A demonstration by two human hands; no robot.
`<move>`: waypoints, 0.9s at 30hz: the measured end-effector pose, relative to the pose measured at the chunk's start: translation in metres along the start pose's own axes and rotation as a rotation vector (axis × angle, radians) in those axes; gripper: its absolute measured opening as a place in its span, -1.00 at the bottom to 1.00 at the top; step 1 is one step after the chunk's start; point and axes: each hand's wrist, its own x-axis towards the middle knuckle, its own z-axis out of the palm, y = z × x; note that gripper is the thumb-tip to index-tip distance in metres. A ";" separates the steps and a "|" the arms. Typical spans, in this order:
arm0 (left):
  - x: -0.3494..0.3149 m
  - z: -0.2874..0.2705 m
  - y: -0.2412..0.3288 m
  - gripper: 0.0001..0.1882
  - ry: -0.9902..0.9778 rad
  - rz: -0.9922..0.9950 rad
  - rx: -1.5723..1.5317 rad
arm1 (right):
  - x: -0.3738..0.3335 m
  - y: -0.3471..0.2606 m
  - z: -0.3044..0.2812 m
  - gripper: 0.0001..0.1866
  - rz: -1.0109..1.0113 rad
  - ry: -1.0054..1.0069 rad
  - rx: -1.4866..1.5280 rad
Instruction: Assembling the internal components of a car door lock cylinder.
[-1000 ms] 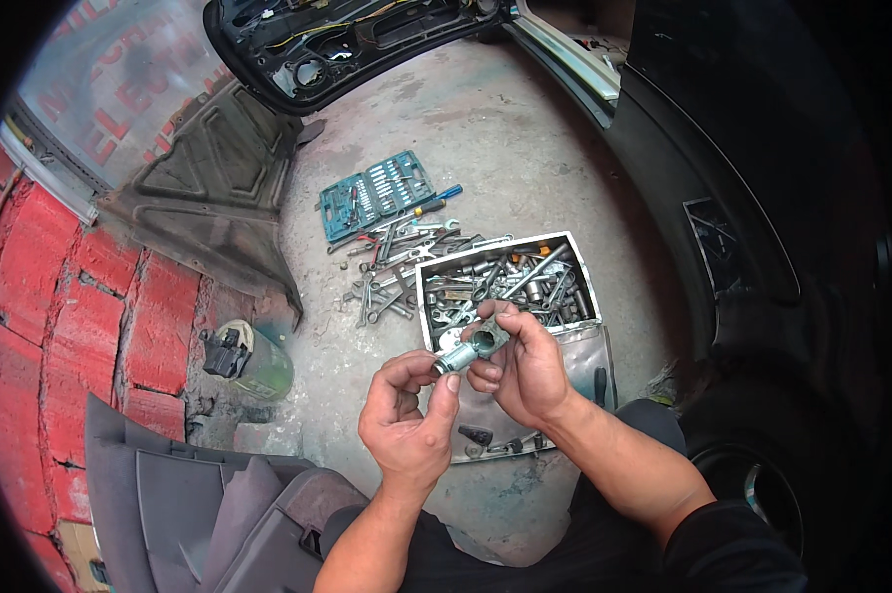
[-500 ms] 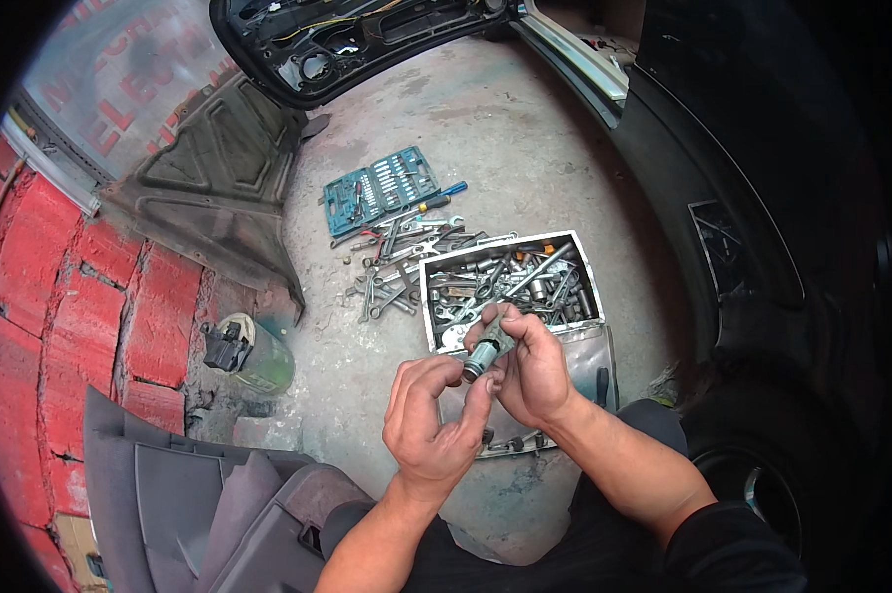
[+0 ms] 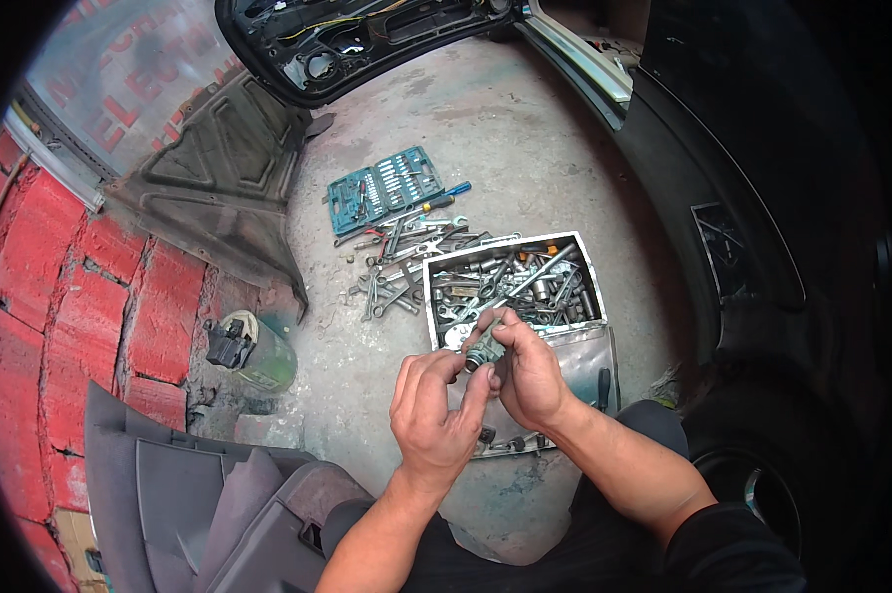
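Observation:
Above the near edge of the toolbox, my right hand grips a short metal cylinder that looks like a socket. A dull grey-green piece, perhaps a rag, sits around its upper part between my fingers; what it is cannot be made out. My left hand is curled at the near end of the cylinder, its thumb and fingertips closed about it. Just beyond both hands lies the white-rimmed metal toolbox, full of loose sockets, wrenches and ratchets.
Several wrenches lie on the concrete floor left of the toolbox. Behind them are a teal socket case and a blue-handled screwdriver. A jar-like container stands left; a grey panel is near. A dark car body borders the right.
The cylinder has turned and sunk deeper between my fingers, so less of its side shows. My left fingers stay at its near end. The view has shifted slightly.

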 end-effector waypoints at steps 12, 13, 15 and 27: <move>0.001 0.001 -0.002 -0.71 -0.076 -0.009 0.061 | 0.002 0.003 -0.013 -0.81 -0.006 0.028 -0.186; 0.001 0.001 -0.004 -0.71 -0.075 -0.008 0.063 | 0.003 0.003 -0.013 -0.81 -0.006 0.026 -0.186; -0.002 0.001 -0.006 -0.71 -0.101 -0.036 0.067 | 0.002 0.003 -0.011 -0.83 -0.032 0.074 -0.263; -0.001 -0.001 -0.014 -0.67 -0.197 -0.011 0.092 | 0.007 0.005 -0.016 -0.81 0.026 0.100 -0.272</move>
